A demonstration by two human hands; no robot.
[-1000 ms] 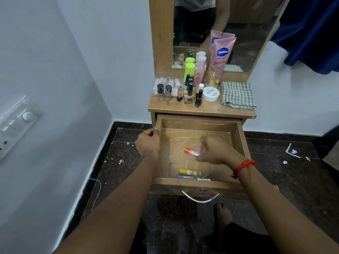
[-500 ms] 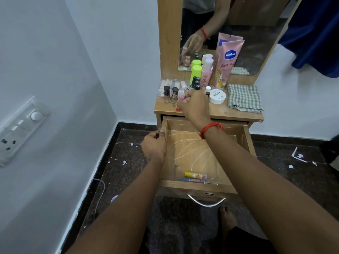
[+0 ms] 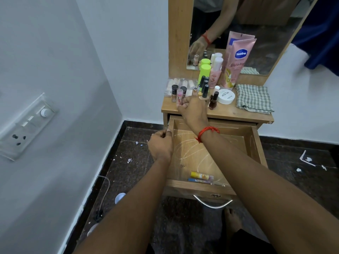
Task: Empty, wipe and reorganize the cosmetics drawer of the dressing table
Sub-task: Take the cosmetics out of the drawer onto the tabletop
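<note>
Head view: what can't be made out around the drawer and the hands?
Head view only:
- Pink tube: lower end hidden by the right hand's curled fingers; standing or lifted, unclear.
- Left hand: fingertips hidden at the drawer wall.
- Thin blue item beside the yellow tube: too small to identify.

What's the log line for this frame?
right hand: holds pink tube on tabletop | left hand: grips drawer side | in drawer: yellow tube, blue pencil

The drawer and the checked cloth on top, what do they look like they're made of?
Drawer: wood-grain board, possibly laminate, matte, with pale scratch marks across its floor. Checked cloth: soft woven fabric, likely cotton, folded and rumpled at its edges.
</note>
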